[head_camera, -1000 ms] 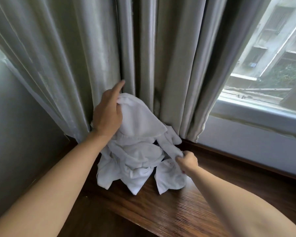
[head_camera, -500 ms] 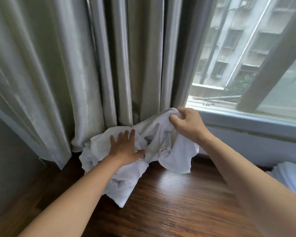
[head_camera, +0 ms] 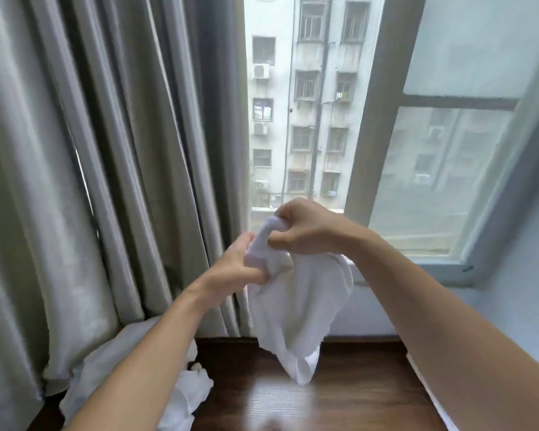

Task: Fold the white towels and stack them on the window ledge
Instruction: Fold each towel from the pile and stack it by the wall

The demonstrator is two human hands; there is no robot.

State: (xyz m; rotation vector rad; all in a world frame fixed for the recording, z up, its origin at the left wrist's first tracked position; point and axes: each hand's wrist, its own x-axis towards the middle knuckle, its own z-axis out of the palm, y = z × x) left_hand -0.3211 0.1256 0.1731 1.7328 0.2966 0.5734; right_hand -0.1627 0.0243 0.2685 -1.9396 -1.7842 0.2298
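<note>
I see both hands raised in front of the window, the right hand (head_camera: 305, 231) pinching the top of a white towel (head_camera: 296, 312) and the left hand (head_camera: 240, 269) gripping it just below, the cloth hanging above the wooden ledge (head_camera: 339, 399), with a crumpled pile of towels (head_camera: 187, 396) near left by the curtain (head_camera: 106, 150)

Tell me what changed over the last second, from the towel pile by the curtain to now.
The right hand pulled one white towel up off the pile; it now hangs in the air above the wooden ledge. The left hand, which lay flat on the pile, rose and took a grip on the same towel's top. The remaining towels stay heaped by the curtain.
</note>
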